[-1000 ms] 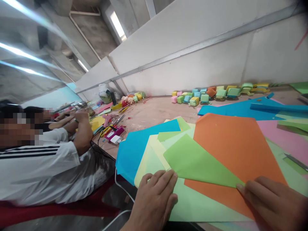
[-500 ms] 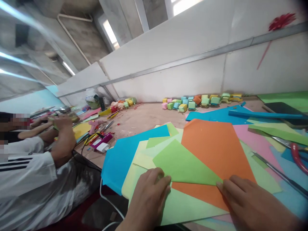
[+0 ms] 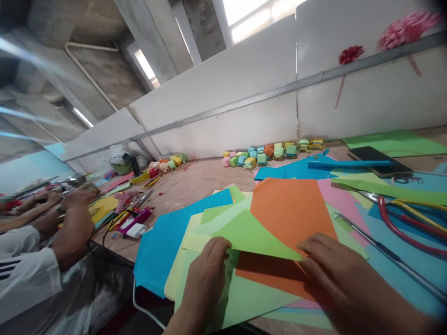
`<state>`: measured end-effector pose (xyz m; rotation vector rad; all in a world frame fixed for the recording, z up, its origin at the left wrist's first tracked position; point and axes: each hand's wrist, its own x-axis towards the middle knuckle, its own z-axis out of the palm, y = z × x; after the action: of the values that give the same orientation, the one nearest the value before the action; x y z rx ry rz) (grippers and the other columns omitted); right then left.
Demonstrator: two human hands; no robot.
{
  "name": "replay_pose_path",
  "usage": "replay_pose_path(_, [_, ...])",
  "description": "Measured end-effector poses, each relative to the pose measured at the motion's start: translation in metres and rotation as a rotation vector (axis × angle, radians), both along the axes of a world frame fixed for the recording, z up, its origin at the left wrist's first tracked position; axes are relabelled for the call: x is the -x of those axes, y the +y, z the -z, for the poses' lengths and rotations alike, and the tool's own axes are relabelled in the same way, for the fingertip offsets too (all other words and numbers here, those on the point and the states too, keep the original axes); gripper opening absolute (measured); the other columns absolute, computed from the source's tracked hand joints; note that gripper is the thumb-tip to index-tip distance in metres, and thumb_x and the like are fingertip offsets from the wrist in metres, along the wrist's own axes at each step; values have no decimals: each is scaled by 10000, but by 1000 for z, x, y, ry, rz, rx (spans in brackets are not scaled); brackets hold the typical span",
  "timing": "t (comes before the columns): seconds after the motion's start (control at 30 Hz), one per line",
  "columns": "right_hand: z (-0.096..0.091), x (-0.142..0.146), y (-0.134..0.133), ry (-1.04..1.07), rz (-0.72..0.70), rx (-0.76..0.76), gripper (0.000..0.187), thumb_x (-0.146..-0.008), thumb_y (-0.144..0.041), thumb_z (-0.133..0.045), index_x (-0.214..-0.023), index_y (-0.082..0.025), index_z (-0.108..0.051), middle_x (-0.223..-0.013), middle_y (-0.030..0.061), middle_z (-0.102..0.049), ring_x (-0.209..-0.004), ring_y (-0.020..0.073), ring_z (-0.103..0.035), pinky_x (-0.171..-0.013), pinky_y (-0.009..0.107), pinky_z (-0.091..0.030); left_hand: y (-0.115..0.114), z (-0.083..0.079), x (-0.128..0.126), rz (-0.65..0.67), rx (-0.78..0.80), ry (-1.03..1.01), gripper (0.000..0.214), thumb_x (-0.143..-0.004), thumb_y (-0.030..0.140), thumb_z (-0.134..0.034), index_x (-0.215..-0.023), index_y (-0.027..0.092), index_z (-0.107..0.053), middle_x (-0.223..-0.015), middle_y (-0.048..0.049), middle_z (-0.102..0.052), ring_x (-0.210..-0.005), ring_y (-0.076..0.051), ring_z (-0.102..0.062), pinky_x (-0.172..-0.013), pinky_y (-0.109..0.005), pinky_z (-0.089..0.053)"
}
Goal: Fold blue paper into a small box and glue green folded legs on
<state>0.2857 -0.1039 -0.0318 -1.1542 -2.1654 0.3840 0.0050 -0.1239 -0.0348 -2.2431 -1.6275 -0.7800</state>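
A bright green sheet of paper [image 3: 249, 232], folded to a triangle-like shape, is held at both ends, its near edge raised off the stack. My left hand [image 3: 211, 270] pinches its left corner between thumb and fingers. The right corner is gripped by my right hand [image 3: 331, 265], fingers closed. Beneath lies an orange sheet [image 3: 289, 204], shaded under the lifted edge. Pale green paper [image 3: 251, 298] and a blue sheet [image 3: 157, 251] spread out below and to the left.
Right of my hands lie a metal craft knife or tweezers-like tool [image 3: 387, 249], red-handled scissors [image 3: 387, 218] and a phone [image 3: 380, 160]. Small folded paper cubes [image 3: 261, 158] line the wall. At left, a co-worker's arm [image 3: 75, 223] reaches over the table near a purple device [image 3: 139, 217].
The green paper's near edge has risen from the orange sheet, with both hands still on its corners. My view has turned right, showing more of the scissors and a second flower.
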Motion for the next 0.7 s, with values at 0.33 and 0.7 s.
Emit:
replay_pose_path(0.33, [3,12,11,1024,48,1193,451,-718,-598,-702,-852,-179,-602,-765,40,-625,-506,78,-505,-418,193,-363,-12,-20,-26,137,-152,-437,149,-906,119,-508,-924,218,-618,-1115,-73,-669,-1038,-200,-640,-851,-320,-556])
replay_pose_path(0.7, [-8,0,21,974,-123,890,555,-732,-705,-603,-653,-156,-581,-493,-17,-523,-431,69,-420,-428,215,-244,35,-71,-50,272,198,-738,45,-753,196,-642,-727,171,-669,-920,-79,-698,-834,-194,-672,-635,-250,-580])
